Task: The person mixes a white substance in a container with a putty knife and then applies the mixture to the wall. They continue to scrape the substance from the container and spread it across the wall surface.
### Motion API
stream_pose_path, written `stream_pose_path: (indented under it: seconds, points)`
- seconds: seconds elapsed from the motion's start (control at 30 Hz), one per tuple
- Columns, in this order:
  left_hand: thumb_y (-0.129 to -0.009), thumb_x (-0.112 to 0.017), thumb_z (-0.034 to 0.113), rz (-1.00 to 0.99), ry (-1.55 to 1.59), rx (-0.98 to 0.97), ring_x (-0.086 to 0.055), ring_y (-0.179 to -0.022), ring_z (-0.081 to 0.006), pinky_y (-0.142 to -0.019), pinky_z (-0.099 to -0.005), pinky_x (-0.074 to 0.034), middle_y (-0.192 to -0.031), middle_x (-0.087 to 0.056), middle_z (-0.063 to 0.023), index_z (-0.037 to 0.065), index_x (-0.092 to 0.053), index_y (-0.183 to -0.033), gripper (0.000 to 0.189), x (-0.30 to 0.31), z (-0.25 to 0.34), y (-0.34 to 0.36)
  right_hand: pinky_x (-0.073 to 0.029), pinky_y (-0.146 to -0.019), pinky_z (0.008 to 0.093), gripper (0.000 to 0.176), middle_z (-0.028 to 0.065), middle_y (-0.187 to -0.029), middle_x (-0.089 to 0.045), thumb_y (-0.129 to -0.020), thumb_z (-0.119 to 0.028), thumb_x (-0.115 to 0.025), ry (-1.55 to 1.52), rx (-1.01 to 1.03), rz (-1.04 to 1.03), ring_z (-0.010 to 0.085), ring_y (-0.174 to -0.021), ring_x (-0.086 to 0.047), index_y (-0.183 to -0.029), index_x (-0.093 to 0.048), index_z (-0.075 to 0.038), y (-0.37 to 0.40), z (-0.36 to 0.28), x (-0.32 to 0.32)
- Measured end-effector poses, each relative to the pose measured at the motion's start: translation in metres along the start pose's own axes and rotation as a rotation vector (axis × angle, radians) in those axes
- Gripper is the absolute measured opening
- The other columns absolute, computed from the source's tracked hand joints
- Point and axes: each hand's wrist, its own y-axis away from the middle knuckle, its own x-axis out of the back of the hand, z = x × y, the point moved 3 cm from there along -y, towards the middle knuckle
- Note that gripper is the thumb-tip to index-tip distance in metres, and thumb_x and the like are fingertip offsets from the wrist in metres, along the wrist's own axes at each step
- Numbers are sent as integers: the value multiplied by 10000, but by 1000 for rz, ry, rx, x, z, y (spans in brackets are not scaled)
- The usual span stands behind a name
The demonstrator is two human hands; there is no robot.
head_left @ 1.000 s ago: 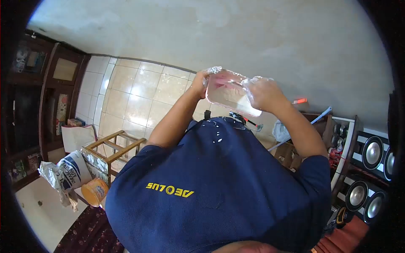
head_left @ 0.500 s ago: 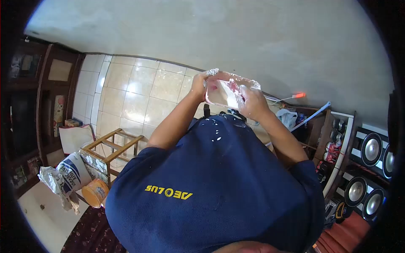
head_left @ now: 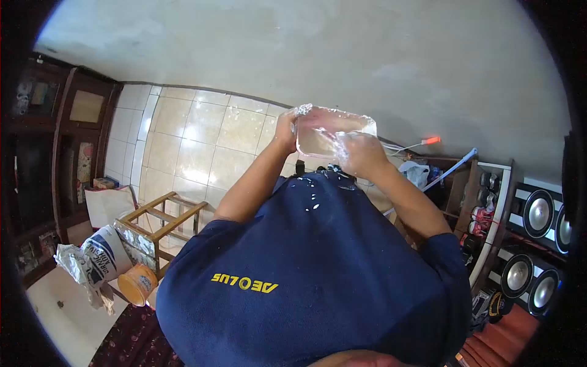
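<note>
My left hand (head_left: 285, 131) is closed round the left side of a clear pinkish plastic tub (head_left: 306, 145), holding it in front of my chest. White putty is smeared along the tub's rim and on my fingers. My right hand (head_left: 363, 154), also marked with putty, is closed over the tub's right side on a scraper (head_left: 328, 139). The scraper's putty-coated blade lies inside the tub and is blurred; its handle is hidden by my fingers.
A grey plastered wall (head_left: 293, 43) rises ahead above a tiled floor (head_left: 199, 131). To the left stand a wooden stool (head_left: 160, 223), a bag of wall adhesive (head_left: 105, 252) and an orange bucket (head_left: 137, 284). Speakers (head_left: 538, 214) and a shoe rack (head_left: 492, 196) are at the right.
The scraper has tilted, its blade turning lower and leftward inside the tub. My right hand has rotated and shifted slightly down, while the left hand still grips the tub.
</note>
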Motion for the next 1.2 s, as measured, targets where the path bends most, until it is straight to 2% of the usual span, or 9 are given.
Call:
stream_pose_path:
  seconds: [0.07, 0.27, 0.33, 0.47, 0.6, 0.8, 1.0, 1.13, 1.2]
  points:
    - [-873, -460, 195, 19, 65, 41, -626, -890, -250, -788, -363, -520, -1002, -630, -162, -55, -596, -1043, 331, 0, -6, -1, -487, -673, 453, 247, 176, -736, -617, -652, -145, -605, -104, 26, 24, 346, -718, -608, -862, -602, -16, -3, -2, -1]
    - [-873, -471, 209, 46, 77, 99, -633, -881, -256, -780, -362, -525, -996, -632, -161, -56, -595, -1050, 342, -6, -2, 8, -503, -666, 433, 292, 122, -805, -631, -683, -181, -581, 198, 13, 11, 291, -771, -621, -958, -626, -93, -3, 14, 38]
    - [-866, -479, 206, 39, 103, 145, -636, -869, -260, -774, -364, -528, -994, -633, -166, -62, -595, -1043, 342, -13, 3, 12, -517, -586, 434, 148, 125, -733, -629, -755, -168, -537, 231, 214, 76, 301, -736, -633, -864, -590, -84, -5, 26, 30]
    - [-846, -488, 173, 24, -153, -44, -640, -830, -274, -742, -382, -537, -958, -634, -181, -84, -598, -1001, 320, -16, 4, 17, -517, -627, 435, 136, 152, -747, -629, -754, -145, -526, 212, 199, -23, 312, -736, -633, -835, -567, -43, -8, 28, 17]
    - [-825, -499, 139, 149, 151, 23, -640, -788, -271, -685, -378, -548, -928, -636, -172, -72, -617, -947, 270, 20, -23, -5, -517, -648, 429, 171, 162, -754, -625, -738, -163, -555, 157, 138, -99, 327, -707, -629, -834, -560, -23, 14, 43, -9]
    - [-805, -512, 105, 183, 139, 5, -635, -771, -243, -671, -357, -544, -893, -639, -152, -49, -635, -934, 236, 26, -26, -11, -500, -653, 442, 225, 197, -710, -600, -711, -172, -597, -14, 150, 97, 360, -686, -610, -857, -561, -5, 24, 32, -27]
    - [-794, -530, 116, 110, 16, 15, -622, -744, -234, -661, -356, -528, -877, -624, -134, -39, -636, -921, 227, 12, -20, -5, -459, -630, 482, 188, 220, -686, -564, -707, -140, -604, -214, -16, 238, 408, -670, -573, -817, -544, 0, 12, 27, -15]
    - [-781, -539, 132, 87, -74, -18, -622, -734, -239, -659, -357, -529, -860, -623, -134, -30, -620, -931, 235, -4, -14, 5, -485, -591, 455, 205, 187, -681, -569, -702, -177, -617, -42, 196, 375, 371, -650, -589, -827, -571, -21, 26, 44, 13]
    - [-766, -558, 133, 112, 109, 99, -621, -720, -236, -649, -362, -530, -839, -625, -127, -26, -620, -924, 232, -5, -17, 3, -504, -579, 435, 233, 166, -698, -585, -697, -194, -626, -16, 238, 396, 347, -651, -603, -854, -588, -26, 28, 49, 20]
